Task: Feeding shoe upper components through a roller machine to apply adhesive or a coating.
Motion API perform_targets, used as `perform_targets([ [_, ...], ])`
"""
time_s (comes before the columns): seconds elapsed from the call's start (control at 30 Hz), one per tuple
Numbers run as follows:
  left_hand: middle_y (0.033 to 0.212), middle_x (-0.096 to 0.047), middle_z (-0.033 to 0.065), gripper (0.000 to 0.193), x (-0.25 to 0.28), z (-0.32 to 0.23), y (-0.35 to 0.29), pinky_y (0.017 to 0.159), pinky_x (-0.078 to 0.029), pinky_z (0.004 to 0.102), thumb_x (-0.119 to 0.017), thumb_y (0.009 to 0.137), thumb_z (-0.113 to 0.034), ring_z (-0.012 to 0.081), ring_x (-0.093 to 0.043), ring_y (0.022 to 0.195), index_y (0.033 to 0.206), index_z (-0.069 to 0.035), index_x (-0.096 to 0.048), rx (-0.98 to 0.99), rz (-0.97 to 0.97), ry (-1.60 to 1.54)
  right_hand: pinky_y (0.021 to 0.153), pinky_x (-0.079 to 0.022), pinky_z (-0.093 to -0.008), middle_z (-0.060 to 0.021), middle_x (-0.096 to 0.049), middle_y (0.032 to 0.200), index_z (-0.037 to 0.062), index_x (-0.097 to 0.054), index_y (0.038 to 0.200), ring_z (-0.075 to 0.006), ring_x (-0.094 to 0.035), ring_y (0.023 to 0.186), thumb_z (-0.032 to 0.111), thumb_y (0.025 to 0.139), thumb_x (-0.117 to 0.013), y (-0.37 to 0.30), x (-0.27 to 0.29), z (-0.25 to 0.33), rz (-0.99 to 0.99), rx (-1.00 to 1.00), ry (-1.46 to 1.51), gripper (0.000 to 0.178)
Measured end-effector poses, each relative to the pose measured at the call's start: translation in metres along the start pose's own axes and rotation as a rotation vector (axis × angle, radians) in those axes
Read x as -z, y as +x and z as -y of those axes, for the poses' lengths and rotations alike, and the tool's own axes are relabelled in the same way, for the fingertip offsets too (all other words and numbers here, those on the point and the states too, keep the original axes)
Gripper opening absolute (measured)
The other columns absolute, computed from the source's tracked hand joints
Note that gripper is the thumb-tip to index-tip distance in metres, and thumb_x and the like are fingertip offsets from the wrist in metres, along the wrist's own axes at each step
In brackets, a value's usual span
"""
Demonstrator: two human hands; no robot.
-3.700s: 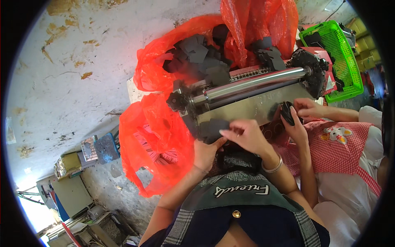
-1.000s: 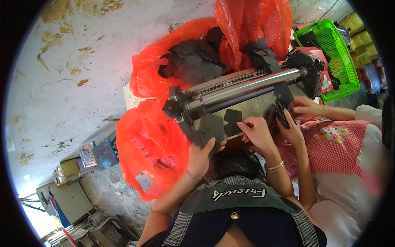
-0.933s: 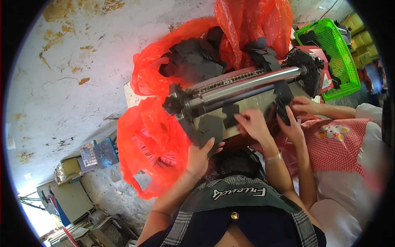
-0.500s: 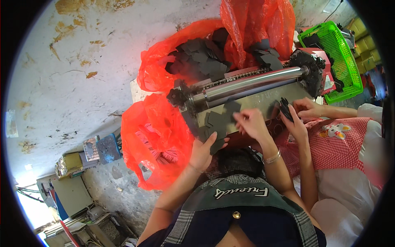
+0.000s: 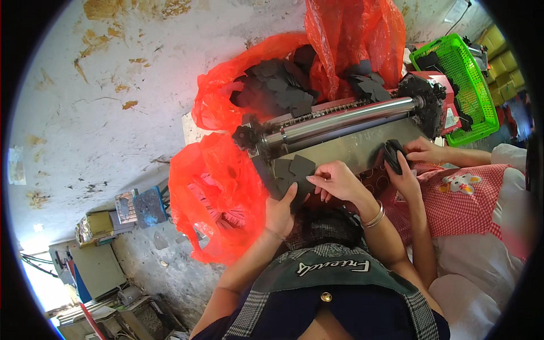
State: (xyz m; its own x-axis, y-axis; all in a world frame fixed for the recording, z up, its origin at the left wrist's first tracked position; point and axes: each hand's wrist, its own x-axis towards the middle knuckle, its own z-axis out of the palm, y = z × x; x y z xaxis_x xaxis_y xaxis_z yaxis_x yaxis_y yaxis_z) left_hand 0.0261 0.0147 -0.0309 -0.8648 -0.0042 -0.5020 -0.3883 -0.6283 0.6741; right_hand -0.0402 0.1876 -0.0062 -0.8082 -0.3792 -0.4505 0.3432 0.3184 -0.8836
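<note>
Several flat dark-grey pieces (image 5: 296, 165), thin and angular, lie fanned over the left end of a metal plate. My left hand (image 5: 280, 214) grips their near end, thumb on top. My right hand (image 5: 343, 182) is closed in a pinch beside their right edge; whatever is between its fingertips is too small to tell. Behind the plate runs a shiny steel roller (image 5: 351, 120), part of a machine with black knobs. To my right, a co-worker's hand (image 5: 405, 180) holds a bundle of black pieces (image 5: 392, 154), and the co-worker's other hand (image 5: 425, 152) is beside it.
Behind the roller, a red plastic bag (image 5: 212, 85) holds a heap of dark pieces (image 5: 277, 85). Another red bag (image 5: 192, 164) with pink strips stands left of the machine. A green basket (image 5: 481, 96) is at the far right. The co-worker sits close on my right.
My right hand has moved left and nearer, closing into a pinch. A dark piece that lay apart on the plate now rests against the others. The co-worker's bundle has turned slightly.
</note>
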Motion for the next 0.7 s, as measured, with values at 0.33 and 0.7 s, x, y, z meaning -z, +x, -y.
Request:
perform_targets([
  [0.33,0.103,-0.064,0.008,0.024,-0.002,0.001,0.002,0.075,-0.055,0.0343,-0.059,0.092,-0.012,0.0206,-0.064,0.09,0.113,-0.002,-0.056,0.001,-0.072,0.065,0.043,-0.044,-0.0238,-0.0063,-0.063,0.063,-0.0029,-0.061,0.078,-0.0089,-0.057,0.049,0.017,0.09,-0.062,0.01,-0.013,-0.003,-0.175,0.124,-0.003,0.023],
  [0.7,0.113,-0.061,0.0162,0.03,-0.003,-0.014,0.0,0.089,-0.052,0.0424,-0.046,0.097,-0.013,0.0286,-0.062,0.101,0.121,0.003,-0.051,0.2,0.21,-0.146,0.046,-0.046,-0.0246,-0.008,-0.064,0.063,-0.005,-0.061,0.078,-0.0092,-0.059,0.05,0.01,0.087,-0.06,0.009,-0.001,-0.015,-0.098,0.182,-0.077,0.018],
])
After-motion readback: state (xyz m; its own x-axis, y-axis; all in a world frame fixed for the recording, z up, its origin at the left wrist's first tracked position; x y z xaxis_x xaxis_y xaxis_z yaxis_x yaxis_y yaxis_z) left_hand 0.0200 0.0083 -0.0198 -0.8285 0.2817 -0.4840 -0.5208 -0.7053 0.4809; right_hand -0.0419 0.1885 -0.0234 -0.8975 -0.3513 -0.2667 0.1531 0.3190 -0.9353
